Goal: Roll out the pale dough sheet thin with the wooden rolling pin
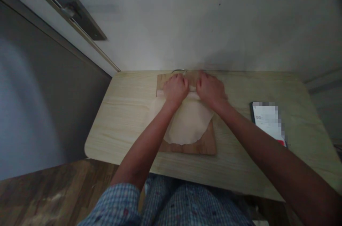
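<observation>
Head view: your left hand (176,88) and right hand (211,88) each close their grip around a pale rod (193,95) across thin, wavy-edged dough (188,122) on the grained wooden board (204,145) atop the desk (117,119).

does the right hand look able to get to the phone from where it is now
Likely yes: the phone lies on the table with nothing visible on top, though the right hand would first have to leave the pale sheet.
</observation>
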Motion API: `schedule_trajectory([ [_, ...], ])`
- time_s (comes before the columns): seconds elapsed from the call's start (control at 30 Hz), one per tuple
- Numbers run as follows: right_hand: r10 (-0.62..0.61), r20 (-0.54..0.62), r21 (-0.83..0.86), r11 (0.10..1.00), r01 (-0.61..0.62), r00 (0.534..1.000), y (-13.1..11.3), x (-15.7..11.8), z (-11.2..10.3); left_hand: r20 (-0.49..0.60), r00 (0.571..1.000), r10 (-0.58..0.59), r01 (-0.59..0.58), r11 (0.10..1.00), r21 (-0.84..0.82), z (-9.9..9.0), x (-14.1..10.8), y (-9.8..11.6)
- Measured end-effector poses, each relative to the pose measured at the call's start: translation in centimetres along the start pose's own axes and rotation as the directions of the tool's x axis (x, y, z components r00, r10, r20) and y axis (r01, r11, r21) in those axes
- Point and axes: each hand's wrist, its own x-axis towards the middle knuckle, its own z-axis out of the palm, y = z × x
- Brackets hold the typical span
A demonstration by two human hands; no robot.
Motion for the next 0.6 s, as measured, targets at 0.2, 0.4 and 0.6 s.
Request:
schedule_trajectory([
  [0.2, 0.043, 0.065, -0.004, 0.999, -0.043, 0.997, 0.2, 1.7, 0.2, 0.024, 1.0, 0.0, 0.001, 1.0, -0.008, 0.4, 2.0, 0.0],
  [0.4, 0.02, -0.021, -0.028, 0.999, -0.021, 1.0, 0.3, 3.3, 0.7, 0.012, 0.999, 0.037, -0.037, 0.999, -0.01, 0.6, 3.8, 0.1],
  [0.6, -0.049, -0.097, -0.063, 0.997, 0.043, 0.994, 0.1, 3.9, 0.8, 0.026, 0.996, 0.091, -0.091, 0.996, -0.006, 1.0, 4.8, 0.2],
])
